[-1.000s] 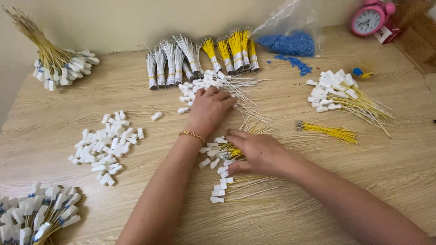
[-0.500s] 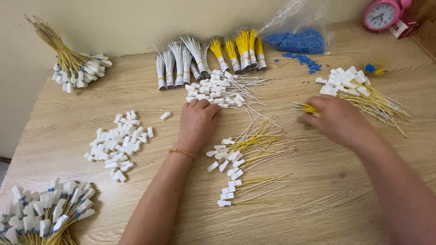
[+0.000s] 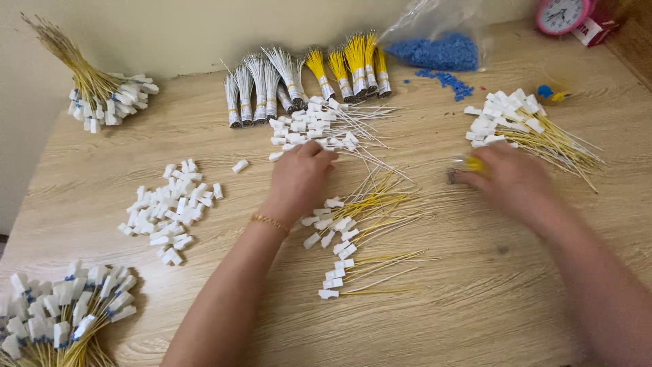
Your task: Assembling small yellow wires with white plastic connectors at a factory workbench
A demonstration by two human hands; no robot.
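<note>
I see the left hand (image 3: 299,180) lying palm down on the wooden table (image 3: 475,299), its fingers (image 3: 319,153) bent and touching the loose white-tagged wires (image 3: 319,129) in the middle. I cannot tell if they grip any. The right hand (image 3: 513,180) is blurred, and its fingers seem closed around a small bundle of yellow wires (image 3: 472,163), just beside the pile of yellow wires with white tags (image 3: 523,129). Between the hands lies a row of tagged yellow wires (image 3: 356,231). A heap of white tags (image 3: 170,211) sits well to the left.
</note>
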